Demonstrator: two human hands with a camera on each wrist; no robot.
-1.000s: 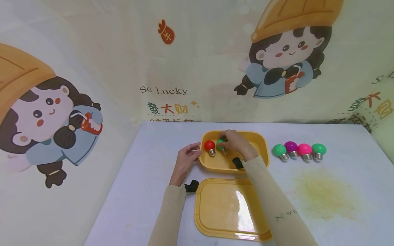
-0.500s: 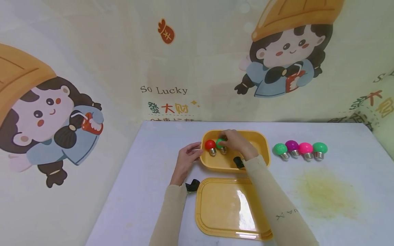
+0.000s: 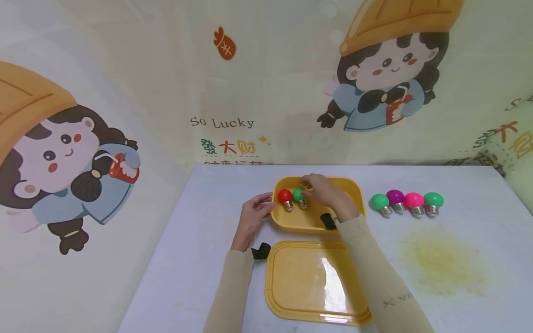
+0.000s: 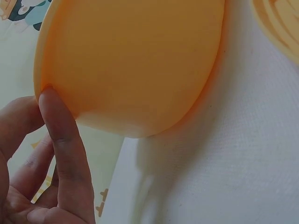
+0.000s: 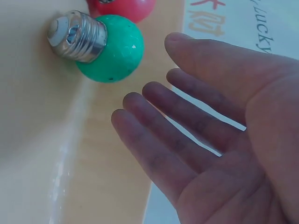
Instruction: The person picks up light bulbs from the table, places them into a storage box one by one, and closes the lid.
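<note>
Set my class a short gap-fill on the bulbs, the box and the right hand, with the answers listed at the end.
1. Inside the yellow box, a ____ bulb lies beside the green bulb.
2. On the table, to the right of the box, lie ____ bulbs.
3. In that row, a ____ bulb lies between the textured green bulb and the pink bulb.
4. In the right wrist view, the right hand holds ____.

Missing words: red; four; purple; nothing.

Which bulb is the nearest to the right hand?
The green bulb in the tray. It lies closest to the right hand; the red bulb is beyond it, and the other four bulbs lie outside.
</note>
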